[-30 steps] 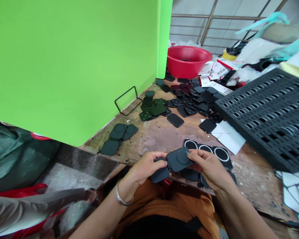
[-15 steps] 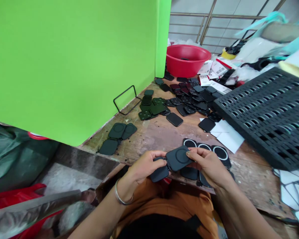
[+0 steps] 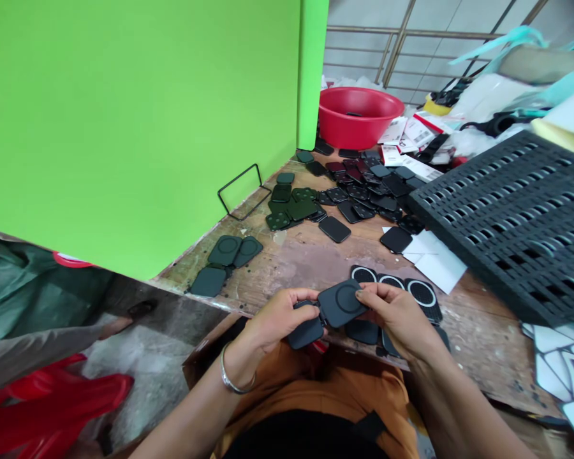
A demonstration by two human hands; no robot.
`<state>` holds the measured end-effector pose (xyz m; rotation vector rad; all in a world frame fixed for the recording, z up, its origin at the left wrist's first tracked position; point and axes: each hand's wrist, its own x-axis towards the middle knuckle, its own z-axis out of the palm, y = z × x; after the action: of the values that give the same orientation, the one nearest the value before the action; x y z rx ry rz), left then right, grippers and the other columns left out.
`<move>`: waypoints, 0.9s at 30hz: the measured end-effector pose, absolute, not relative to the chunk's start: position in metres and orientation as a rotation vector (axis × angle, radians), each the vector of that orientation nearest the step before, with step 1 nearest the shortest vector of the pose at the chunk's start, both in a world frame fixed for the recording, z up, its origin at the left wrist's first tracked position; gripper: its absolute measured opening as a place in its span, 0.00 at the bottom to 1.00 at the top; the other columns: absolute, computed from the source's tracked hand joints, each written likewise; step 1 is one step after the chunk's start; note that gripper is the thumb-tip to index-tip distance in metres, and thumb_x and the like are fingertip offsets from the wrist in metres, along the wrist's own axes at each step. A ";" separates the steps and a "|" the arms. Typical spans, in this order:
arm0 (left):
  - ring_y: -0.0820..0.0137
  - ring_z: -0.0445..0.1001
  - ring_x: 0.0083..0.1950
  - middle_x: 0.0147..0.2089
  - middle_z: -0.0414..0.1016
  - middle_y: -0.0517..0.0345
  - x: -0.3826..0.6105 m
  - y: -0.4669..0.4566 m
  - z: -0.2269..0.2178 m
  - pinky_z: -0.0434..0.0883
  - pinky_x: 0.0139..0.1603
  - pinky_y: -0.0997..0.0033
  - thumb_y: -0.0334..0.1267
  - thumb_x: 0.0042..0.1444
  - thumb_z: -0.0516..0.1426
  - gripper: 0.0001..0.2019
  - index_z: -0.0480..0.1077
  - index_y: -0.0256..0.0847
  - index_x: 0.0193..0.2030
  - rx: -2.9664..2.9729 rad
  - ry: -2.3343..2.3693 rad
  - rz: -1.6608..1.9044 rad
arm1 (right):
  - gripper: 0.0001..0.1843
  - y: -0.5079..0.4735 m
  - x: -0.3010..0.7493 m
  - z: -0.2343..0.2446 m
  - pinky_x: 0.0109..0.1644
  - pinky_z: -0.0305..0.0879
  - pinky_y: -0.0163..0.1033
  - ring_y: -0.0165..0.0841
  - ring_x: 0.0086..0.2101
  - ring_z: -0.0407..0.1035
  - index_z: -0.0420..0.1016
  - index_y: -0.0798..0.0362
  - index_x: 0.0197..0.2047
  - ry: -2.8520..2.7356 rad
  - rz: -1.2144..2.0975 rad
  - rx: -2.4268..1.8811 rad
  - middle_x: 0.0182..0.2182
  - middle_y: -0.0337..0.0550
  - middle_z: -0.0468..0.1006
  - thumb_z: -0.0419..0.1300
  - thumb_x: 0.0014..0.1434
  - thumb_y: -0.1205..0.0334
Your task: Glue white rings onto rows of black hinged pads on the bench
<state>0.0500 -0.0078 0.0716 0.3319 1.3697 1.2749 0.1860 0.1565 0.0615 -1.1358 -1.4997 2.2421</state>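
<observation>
My left hand (image 3: 276, 317) and my right hand (image 3: 397, 317) together hold a dark grey square pad with a ring pressed into its face (image 3: 340, 303), just above the near edge of the worn wooden table (image 3: 316, 255). A second dark pad (image 3: 306, 333) hangs below it under my left fingers. Behind my right hand lie three black pads with white rings (image 3: 395, 287). More dark pads (image 3: 366, 331) rest under my right hand.
A pile of dark and green pads (image 3: 354, 191) covers the table's far part. Three green pads (image 3: 224, 258) lie at the left edge by a green wall (image 3: 148, 115). A black slotted tray (image 3: 516, 210) fills the right. A red basin (image 3: 358, 116) stands behind. White paper (image 3: 433, 258) lies nearby.
My hands and the pad stay almost still. At the lower left, a person's leg and foot have moved across the floor, uncovering a red bag.
</observation>
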 end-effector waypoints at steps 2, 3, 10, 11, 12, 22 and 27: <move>0.67 0.78 0.31 0.34 0.80 0.52 0.050 -0.008 0.071 0.74 0.34 0.70 0.36 0.48 0.60 0.20 0.73 0.37 0.50 0.327 1.368 1.274 | 0.14 0.156 0.186 0.061 0.32 0.72 0.37 0.33 0.31 0.71 0.77 0.55 0.27 -1.498 2.245 -1.131 0.36 0.44 0.78 0.73 0.41 0.54; 0.67 0.78 0.31 0.34 0.80 0.52 0.050 -0.008 0.071 0.74 0.34 0.71 0.37 0.48 0.60 0.19 0.73 0.38 0.49 0.324 1.367 1.274 | 0.14 0.156 0.186 0.061 0.32 0.72 0.37 0.33 0.31 0.71 0.77 0.55 0.27 -1.499 2.249 -1.127 0.36 0.44 0.78 0.73 0.41 0.54; 0.68 0.78 0.31 0.33 0.79 0.54 0.053 -0.009 0.072 0.73 0.33 0.72 0.39 0.50 0.61 0.17 0.73 0.39 0.48 0.334 1.384 1.278 | 0.14 0.150 0.187 0.063 0.35 0.71 0.38 0.31 0.32 0.68 0.76 0.55 0.25 -1.515 2.168 -1.115 0.40 0.44 0.74 0.71 0.44 0.54; 0.69 0.78 0.30 0.32 0.79 0.54 0.053 -0.008 0.073 0.73 0.32 0.73 0.40 0.50 0.61 0.17 0.73 0.38 0.47 0.338 1.402 1.278 | 0.14 0.149 0.187 0.063 0.36 0.71 0.38 0.31 0.33 0.68 0.75 0.55 0.24 -1.527 2.157 -1.106 0.41 0.44 0.74 0.71 0.44 0.54; 0.69 0.77 0.30 0.32 0.79 0.55 0.054 -0.008 0.073 0.73 0.31 0.74 0.42 0.51 0.61 0.17 0.73 0.38 0.47 0.344 1.425 1.279 | 0.15 0.148 0.187 0.063 0.36 0.71 0.38 0.32 0.34 0.68 0.74 0.55 0.23 -1.543 2.142 -1.100 0.42 0.44 0.73 0.71 0.44 0.54; 0.70 0.76 0.27 0.30 0.77 0.58 0.061 -0.005 0.072 0.72 0.29 0.74 0.42 0.51 0.60 0.14 0.75 0.39 0.43 0.373 1.593 1.356 | 0.13 0.146 0.187 0.064 0.47 0.62 0.41 0.38 0.44 0.68 0.72 0.54 0.23 -1.967 1.589 -0.965 0.40 0.48 0.73 0.64 0.51 0.54; 0.70 0.75 0.26 0.29 0.77 0.58 0.061 -0.004 0.074 0.71 0.28 0.75 0.41 0.51 0.60 0.15 0.76 0.38 0.44 0.407 1.621 1.378 | 0.13 0.140 0.187 0.065 0.39 0.64 0.37 0.37 0.43 0.68 0.71 0.53 0.24 -2.028 1.458 -0.910 0.41 0.48 0.72 0.62 0.54 0.55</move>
<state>0.0613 -0.0045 0.0737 0.4065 1.6213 1.3776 0.1873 0.1403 0.0654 -0.9096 -2.0280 1.4582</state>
